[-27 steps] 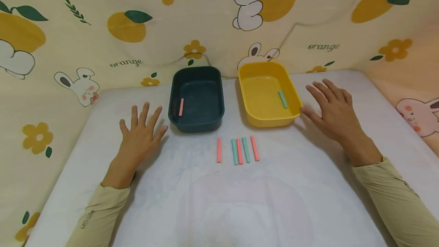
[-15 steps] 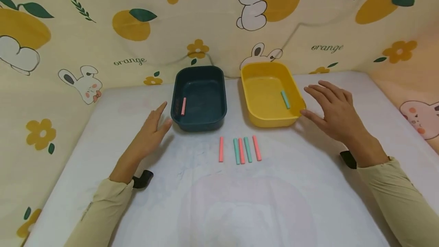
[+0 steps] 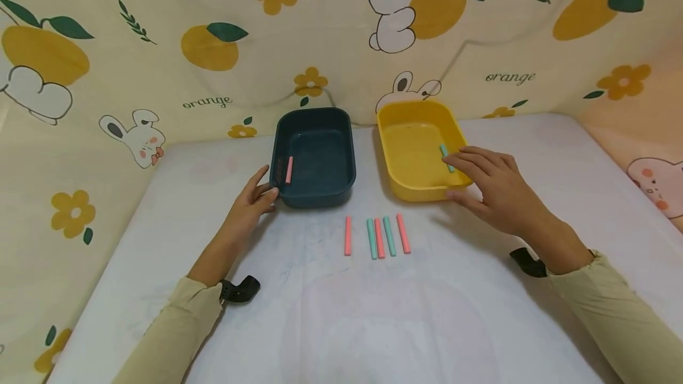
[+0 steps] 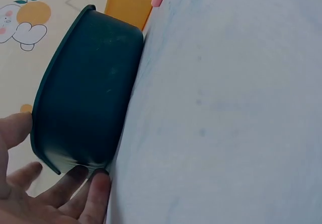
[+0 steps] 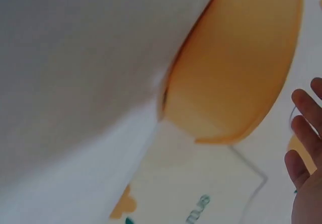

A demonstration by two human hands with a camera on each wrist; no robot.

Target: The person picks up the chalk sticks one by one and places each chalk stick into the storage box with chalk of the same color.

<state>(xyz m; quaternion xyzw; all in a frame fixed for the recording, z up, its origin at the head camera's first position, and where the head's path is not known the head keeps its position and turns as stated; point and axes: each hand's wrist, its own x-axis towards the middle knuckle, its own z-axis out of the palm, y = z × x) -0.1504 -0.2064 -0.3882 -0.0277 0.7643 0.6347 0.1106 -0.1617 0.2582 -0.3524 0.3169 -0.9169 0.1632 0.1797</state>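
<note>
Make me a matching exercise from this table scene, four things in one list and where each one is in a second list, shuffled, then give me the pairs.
1. left hand
2. right hand
3. pink stick in a bin
4. row of five sticks

A. on the white table, in front of both bins
B. inside the dark teal bin
C. at the yellow bin, near corner
D. touching the dark teal bin's near left corner

Pairs: 1-D, 2-C, 3-B, 4-A

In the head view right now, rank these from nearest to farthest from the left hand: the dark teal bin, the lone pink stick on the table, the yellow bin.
1. The dark teal bin, touching the left hand at its near left corner.
2. The lone pink stick, on the table right of that hand.
3. The yellow bin, farthest right, by the right hand.
</note>
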